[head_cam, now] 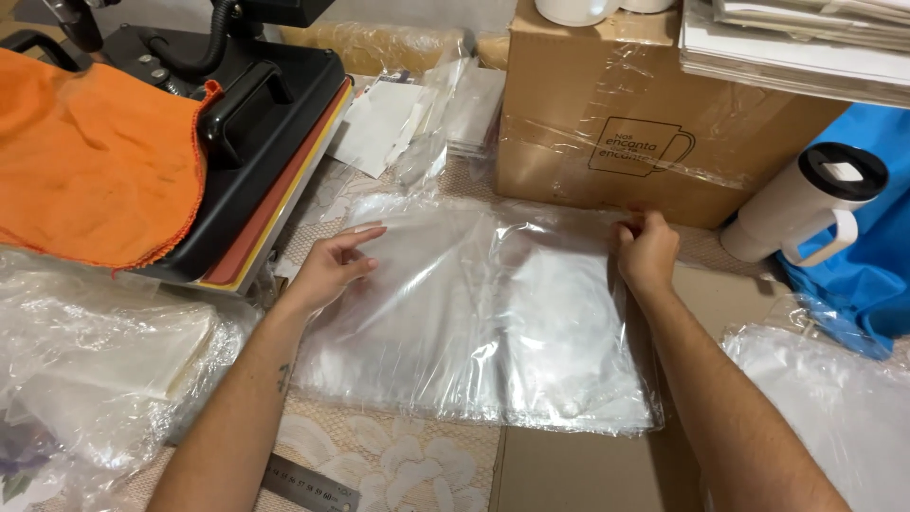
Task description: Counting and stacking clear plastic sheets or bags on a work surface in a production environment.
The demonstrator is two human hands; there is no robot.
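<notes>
Two bare hands are on one flat stack of clear, glossy plastic bags (474, 313) lying in the middle of the table, on a beige lace tablecloth with a flower pattern (398, 460).

Going left to right: far left there's a crinkly heap of clear plastic wrap (95, 370) over something pale, and above it a soft orange cloth with a frayed edge (90, 156) draped on a black heat press with a red and yellow slab edge (270, 142). One steel ruler (308, 485) pokes out at the bottom, just beside the left forearm. The left hand (332, 265) lies open and flat on the left edge of the stack, fingers stretched out, pressing rather than gripping.

Behind the stack sit a few loose white paper sheets and more clear bags (408, 118), kinda messy. Then one brown cardboard box with shiny plastic film over it (607, 114), standing right at the back edge of the stack, so it crowds that side. The right hand (647, 251) is at the stack's top right corner with fingers curled in and pinching the plastic edge there.

Further right: one white tumbler with a black lid and a handle (806, 204), lying tilted against a blue fabric bag (872, 256). Above it, a pile of white paper sheets (806, 43). Bottom right there's another wrinkly clear plastic pile (834, 398).
</notes>
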